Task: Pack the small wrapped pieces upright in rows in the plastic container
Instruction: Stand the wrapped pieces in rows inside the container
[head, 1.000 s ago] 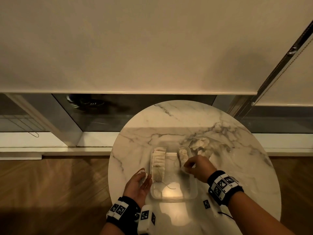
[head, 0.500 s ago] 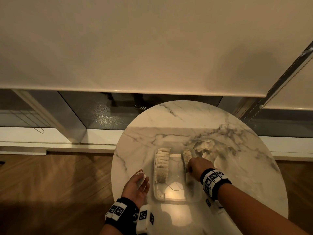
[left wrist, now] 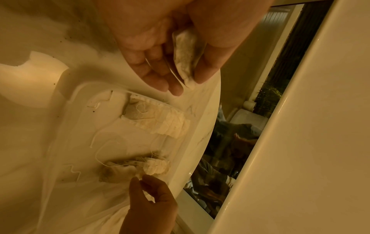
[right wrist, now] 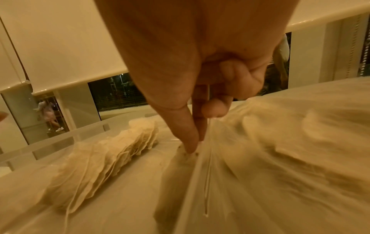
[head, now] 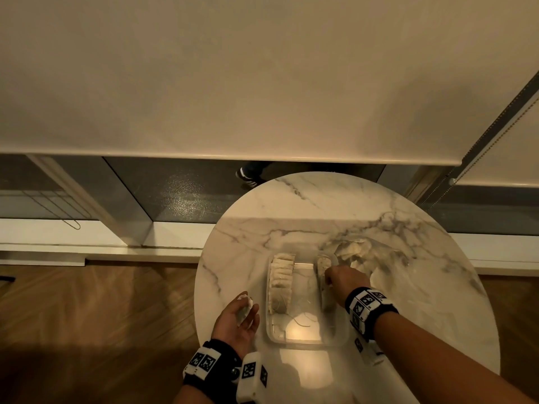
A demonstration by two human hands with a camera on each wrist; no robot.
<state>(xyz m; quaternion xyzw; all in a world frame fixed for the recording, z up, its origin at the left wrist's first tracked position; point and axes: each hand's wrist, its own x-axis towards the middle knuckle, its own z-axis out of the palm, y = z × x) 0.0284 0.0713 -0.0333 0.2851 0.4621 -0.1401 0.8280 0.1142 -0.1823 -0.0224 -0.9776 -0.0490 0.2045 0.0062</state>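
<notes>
A clear plastic container (head: 306, 344) sits on the round marble table (head: 320, 205). Inside, a long row of wrapped pieces (head: 281, 282) stands upright along its left wall, and a shorter row (head: 324, 263) stands along the right wall. My right hand (head: 328, 279) reaches down into the container, its thumb and index finger pinching the top of a piece (right wrist: 186, 159) at the near end of the right row. My left hand (head: 248, 309) hovers palm up beside the container's left side and holds another wrapped piece (left wrist: 185, 55) between thumb and fingers.
A loose pile of wrapped pieces (head: 358, 252) lies on the table just beyond the container's far right corner. Thin strings (head: 303, 319) trail over the container floor. Past the table's left edge is wooden floor (head: 102, 316); a window with a lowered blind (head: 262, 83) stands behind.
My right hand has come nearer along the right row and dropped lower into the container. My left hand has stayed beside the container with its piece.
</notes>
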